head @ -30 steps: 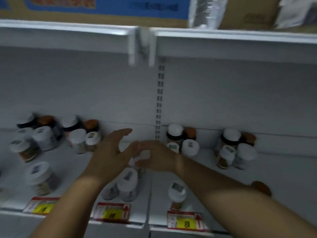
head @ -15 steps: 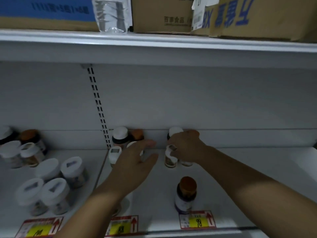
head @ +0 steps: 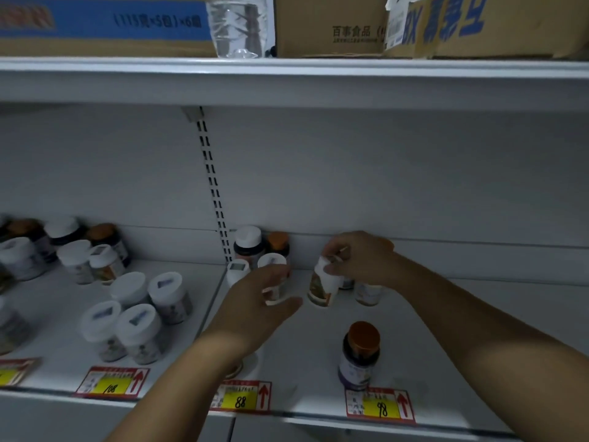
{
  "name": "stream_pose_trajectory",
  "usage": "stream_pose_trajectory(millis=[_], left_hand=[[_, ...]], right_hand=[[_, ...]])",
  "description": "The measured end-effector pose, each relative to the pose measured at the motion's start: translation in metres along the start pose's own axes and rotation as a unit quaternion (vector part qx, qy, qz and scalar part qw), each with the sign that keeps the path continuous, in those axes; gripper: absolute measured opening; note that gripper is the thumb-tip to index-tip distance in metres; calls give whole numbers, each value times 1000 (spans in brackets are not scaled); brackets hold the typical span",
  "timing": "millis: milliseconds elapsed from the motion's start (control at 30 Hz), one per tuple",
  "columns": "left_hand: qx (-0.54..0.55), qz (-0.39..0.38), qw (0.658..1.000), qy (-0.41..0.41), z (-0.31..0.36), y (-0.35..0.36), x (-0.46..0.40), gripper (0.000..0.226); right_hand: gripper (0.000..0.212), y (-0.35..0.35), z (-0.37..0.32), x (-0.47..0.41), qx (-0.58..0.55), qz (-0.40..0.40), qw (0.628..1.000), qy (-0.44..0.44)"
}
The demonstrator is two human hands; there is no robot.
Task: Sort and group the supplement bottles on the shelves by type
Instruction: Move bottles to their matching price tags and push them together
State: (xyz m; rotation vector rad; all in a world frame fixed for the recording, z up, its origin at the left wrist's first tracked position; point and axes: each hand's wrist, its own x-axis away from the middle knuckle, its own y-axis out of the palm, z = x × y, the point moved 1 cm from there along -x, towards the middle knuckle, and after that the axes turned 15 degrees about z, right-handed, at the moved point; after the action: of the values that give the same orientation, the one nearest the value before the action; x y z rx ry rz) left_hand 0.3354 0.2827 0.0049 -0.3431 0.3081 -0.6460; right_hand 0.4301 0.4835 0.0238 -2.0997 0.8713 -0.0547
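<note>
My right hand (head: pixel 360 258) grips the white cap of a small white-lidded bottle (head: pixel 322 288) with an orange-green label, tilted on the shelf (head: pixel 446 330). Two more bottles sit partly hidden under that hand. My left hand (head: pixel 255 306) reaches over the shelf with fingers spread, its fingertips around a white-capped bottle (head: pixel 274 261) that it mostly hides. Behind stand a dark bottle with a white cap (head: pixel 248 242) and an orange-capped one (head: pixel 278 242). A dark bottle with an orange cap (head: pixel 361 354) stands alone near the front edge.
Several white-capped bottles (head: pixel 134 317) cluster on the left shelf section, with more bottles (head: pixel 63 250) at its back. Price tags (head: pixel 240 398) line the front edge. Cardboard boxes (head: pixel 328 23) and a plastic bottle sit on the upper shelf.
My view swung right from the left section to the right one. My right hand took hold of the small white-lidded bottle and tilted it; my left hand moved in toward the back bottles.
</note>
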Motion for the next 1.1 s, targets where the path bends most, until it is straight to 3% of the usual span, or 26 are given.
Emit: stream_pose_trajectory(millis=[100, 233, 467, 567, 667, 867, 1001, 1034, 1101], left_hand=[[-23, -22, 999, 20, 3, 3, 5, 53], [-13, 41, 998, 54, 2, -4, 6, 43], [-32, 8, 997, 70, 1, -30, 5, 47], [0, 70, 996, 62, -10, -56, -10, 51], [-68, 69, 993, 65, -25, -63, -11, 44], [-77, 7, 997, -5, -45, -60, 1, 39], [-99, 24, 994, 23, -43, -56, 1, 38], [-101, 41, 993, 35, -42, -55, 2, 38], [-99, 78, 990, 60, -36, -54, 2, 37]], right_hand=[[13, -7, -26, 10, -262, -51, 958, 106], [17, -10, -47, 21, -341, -72, 929, 122], [21, -1, -62, 32, -299, -22, 950, 91], [25, 19, -69, 39, -143, 2, 990, 20], [26, 55, -69, 54, -44, -34, 998, -17], [25, 93, -64, 73, -23, -67, 997, -27], [28, 90, -65, 77, -22, -87, 995, -37], [30, 83, -63, 76, -28, -72, 996, -44], [23, 55, -55, 67, -66, 34, 996, -40]])
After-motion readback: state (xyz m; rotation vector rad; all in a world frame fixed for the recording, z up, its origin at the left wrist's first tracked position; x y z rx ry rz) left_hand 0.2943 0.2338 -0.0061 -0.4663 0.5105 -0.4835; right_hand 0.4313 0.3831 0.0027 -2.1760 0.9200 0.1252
